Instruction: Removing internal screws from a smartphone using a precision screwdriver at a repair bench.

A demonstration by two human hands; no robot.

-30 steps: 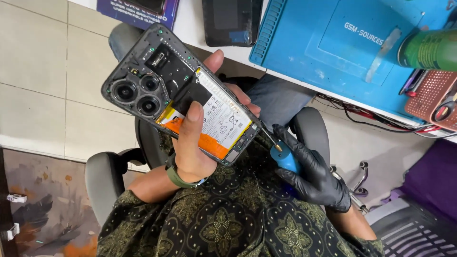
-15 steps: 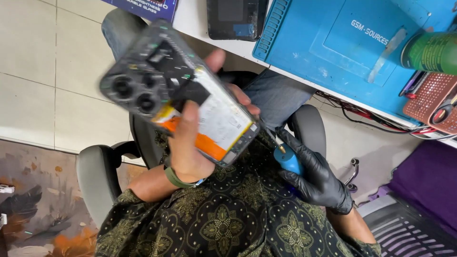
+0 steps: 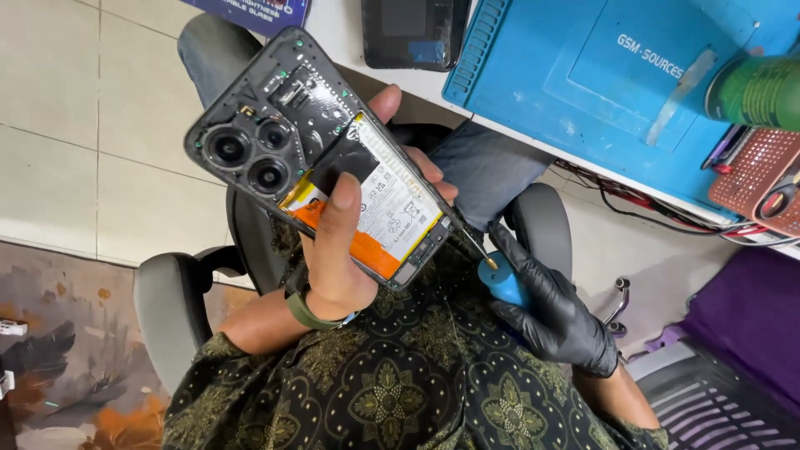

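Our left hand [image 3: 337, 258] grips the opened smartphone [image 3: 321, 158] tilted above our lap, thumb across its battery [image 3: 379, 204], while our gloved right hand [image 3: 554, 312] closes on a blue-handled screwdriver [image 3: 492, 275] angled at the phone's lower edge, beside the desk [image 3: 342, 29].

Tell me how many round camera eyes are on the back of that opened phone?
3, all in the phone's upper-left corner: one at the far left, one above and to its right, one below that. The left hand holds the phone; its thumb covers none.
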